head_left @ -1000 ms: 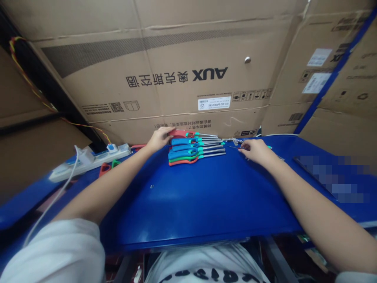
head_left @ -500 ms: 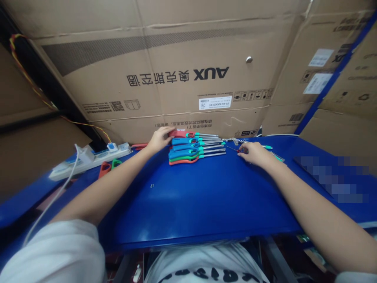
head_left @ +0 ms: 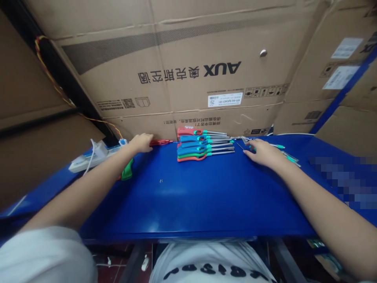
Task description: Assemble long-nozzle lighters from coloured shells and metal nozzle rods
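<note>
Hands on both sides of a row of long-nosed lighters (head_left: 193, 150) on the blue worktop (head_left: 188, 204).
The lighters lie side by side near the cardboard wall (head_left: 188, 39) — red at the back, blue between, green and orange in front — with metal nozzles toward the right hand (head_left: 262, 152). That hand's fingers are curled, and a thin dark shaft (head_left: 239, 146) shows just beside their tips; I cannot tell whether they grip it. The left hand (head_left: 143, 142) is at the end of some red pieces (head_left: 161, 142), its hold unclear. A green handle (head_left: 127, 171) lies by the left forearm; tiny metal pins (head_left: 161, 181) lie in front of the lighters.
</note>
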A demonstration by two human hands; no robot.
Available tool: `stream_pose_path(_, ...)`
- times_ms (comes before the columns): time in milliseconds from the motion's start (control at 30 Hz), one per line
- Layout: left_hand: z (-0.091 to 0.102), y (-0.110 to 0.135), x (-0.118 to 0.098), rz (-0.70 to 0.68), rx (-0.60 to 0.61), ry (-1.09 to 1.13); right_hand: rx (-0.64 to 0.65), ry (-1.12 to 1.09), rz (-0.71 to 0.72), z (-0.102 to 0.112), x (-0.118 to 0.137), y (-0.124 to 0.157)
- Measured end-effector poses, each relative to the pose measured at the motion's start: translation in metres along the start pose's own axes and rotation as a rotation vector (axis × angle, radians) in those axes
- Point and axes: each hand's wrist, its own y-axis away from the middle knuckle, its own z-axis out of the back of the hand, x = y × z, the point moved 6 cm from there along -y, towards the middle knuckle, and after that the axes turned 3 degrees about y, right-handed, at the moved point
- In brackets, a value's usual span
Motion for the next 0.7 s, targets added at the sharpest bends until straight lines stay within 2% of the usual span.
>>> stream_pose_path(100, -0.012, 0.002, 0.003, 0.007, 0.034, -0.046, -0.082, -0.039, -0.002, 0.005, 0.003, 0.001)
stream_pose_path(233, -0.017, 0.002, -0.002, -0.032, 0.005, -0.057, -0.165, -0.062, 0.004, 0.011, 0.005, 0.003)
stream_pose_path(333, -0.012, 0.003, -0.005, -0.052, -0.040, -0.038, -0.206, -0.082, -0.010, 0.016, 0.004, 0.004)
stream_pose_path(433, 0.003, 0.006, -0.003, -0.038, -0.116, -0.006, -0.258, -0.119, -0.008, 0.024, 0.006, 0.007)
stream_pose_path(533, 0.025, 0.013, 0.000, 0.036, -0.246, 0.031, -0.334, -0.167, 0.000, 0.035, 0.013, 0.012)
stream_pose_path(600, 0.042, 0.026, -0.006, 0.124, -0.386, 0.058, -0.406, -0.216, 0.037, 0.044, 0.022, 0.019)
stream_pose_path(667, 0.057, 0.046, -0.026, 0.184, -0.544, 0.098, -0.479, -0.284, 0.111, 0.051, 0.034, 0.028)
stream_pose_path(700, 0.066, 0.060, -0.042, 0.151, -0.675, 0.199, -0.507, -0.324, 0.161, 0.055, 0.042, 0.033)
